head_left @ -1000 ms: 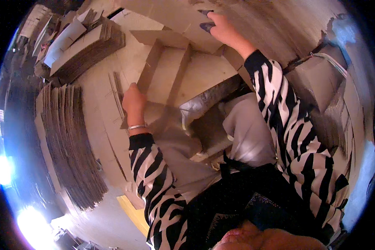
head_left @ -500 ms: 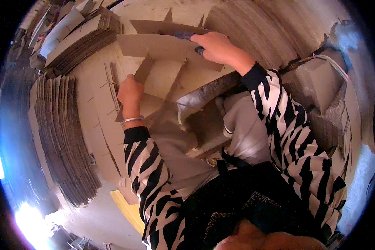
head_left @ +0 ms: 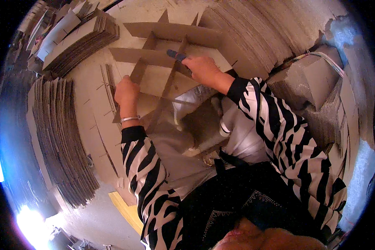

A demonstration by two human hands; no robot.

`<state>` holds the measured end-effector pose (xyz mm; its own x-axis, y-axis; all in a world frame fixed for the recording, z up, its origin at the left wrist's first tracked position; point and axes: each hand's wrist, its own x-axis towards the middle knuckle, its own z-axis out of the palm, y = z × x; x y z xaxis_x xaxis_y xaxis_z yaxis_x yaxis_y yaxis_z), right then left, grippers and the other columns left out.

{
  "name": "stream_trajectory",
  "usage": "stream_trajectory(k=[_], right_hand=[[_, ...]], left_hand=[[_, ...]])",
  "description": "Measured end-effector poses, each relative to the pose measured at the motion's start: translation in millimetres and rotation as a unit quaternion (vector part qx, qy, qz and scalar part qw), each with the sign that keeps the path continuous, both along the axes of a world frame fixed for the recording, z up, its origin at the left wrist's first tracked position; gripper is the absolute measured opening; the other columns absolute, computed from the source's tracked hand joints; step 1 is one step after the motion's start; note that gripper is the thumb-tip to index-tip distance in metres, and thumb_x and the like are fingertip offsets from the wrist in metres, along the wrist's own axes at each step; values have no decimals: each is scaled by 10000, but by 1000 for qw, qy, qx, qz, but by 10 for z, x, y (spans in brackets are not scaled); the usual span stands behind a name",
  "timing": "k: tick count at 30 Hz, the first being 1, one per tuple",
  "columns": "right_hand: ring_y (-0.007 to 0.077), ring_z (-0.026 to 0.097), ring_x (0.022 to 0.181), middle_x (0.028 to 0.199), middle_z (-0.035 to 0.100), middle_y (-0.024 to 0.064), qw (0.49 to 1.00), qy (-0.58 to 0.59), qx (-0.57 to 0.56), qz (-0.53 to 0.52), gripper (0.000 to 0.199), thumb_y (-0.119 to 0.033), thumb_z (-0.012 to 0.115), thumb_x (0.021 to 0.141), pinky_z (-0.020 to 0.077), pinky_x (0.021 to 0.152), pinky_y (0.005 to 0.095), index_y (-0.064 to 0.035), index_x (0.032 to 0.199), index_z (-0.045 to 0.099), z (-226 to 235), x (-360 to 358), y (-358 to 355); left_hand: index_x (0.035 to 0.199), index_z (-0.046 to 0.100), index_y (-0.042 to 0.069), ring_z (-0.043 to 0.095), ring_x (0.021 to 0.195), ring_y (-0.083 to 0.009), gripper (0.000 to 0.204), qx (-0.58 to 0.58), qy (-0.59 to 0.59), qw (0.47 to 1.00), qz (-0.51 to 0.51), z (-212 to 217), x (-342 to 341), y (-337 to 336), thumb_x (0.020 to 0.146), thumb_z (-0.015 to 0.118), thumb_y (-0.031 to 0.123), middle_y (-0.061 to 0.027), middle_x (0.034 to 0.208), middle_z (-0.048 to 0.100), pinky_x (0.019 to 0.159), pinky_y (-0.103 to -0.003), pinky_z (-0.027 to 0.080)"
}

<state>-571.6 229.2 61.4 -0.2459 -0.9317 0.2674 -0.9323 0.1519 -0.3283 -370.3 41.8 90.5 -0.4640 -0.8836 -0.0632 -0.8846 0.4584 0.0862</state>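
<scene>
Left hand [head_left: 127,92]: fingers pinching brown cardboard grid [head_left: 170,82], left edge.
Right hand [head_left: 203,71]: dark-capped fingers touching middle strip [head_left: 143,55]; pinch unclear.
Room: lying open between strips.

I am seeing a cardboard divider [head_left: 154,57] standing on the table [head_left: 123,37] before the person. The left hand [head_left: 127,91] is staying at its left side, the right hand [head_left: 204,71] at its middle. Thin strips [head_left: 108,87] are lying just left of the left hand. Farther left, a long pile [head_left: 60,137] is standing, with another pile [head_left: 83,41] lying beyond it. Behind the divider, rightward, a stack of sheets [head_left: 254,37] is resting.
</scene>
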Motion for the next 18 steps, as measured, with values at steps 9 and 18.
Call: stream_trajectory(k=[9, 18], right_hand=[[341, 641, 821, 864, 637, 116, 998, 18, 48, 22, 341, -93, 604, 756, 506, 659, 477, -124, 1095, 583, 221, 17, -89], [326, 651, 844, 888, 644, 99, 999, 33, 17, 26, 318, -127, 673, 729, 514, 662, 468, -142, 1042, 619, 202, -25, -82]], left_hand=[[1002, 657, 121, 661, 914, -305, 250, -157, -76, 985, 16, 11, -45, 56, 789, 609, 243, -135, 971, 685, 873, -595, 420], [1292, 531, 259, 662, 925, -225, 548, -134, -17, 988, -81, -94, -274, -52, 763, 637, 162, -31, 960, 704, 985, -626, 270]])
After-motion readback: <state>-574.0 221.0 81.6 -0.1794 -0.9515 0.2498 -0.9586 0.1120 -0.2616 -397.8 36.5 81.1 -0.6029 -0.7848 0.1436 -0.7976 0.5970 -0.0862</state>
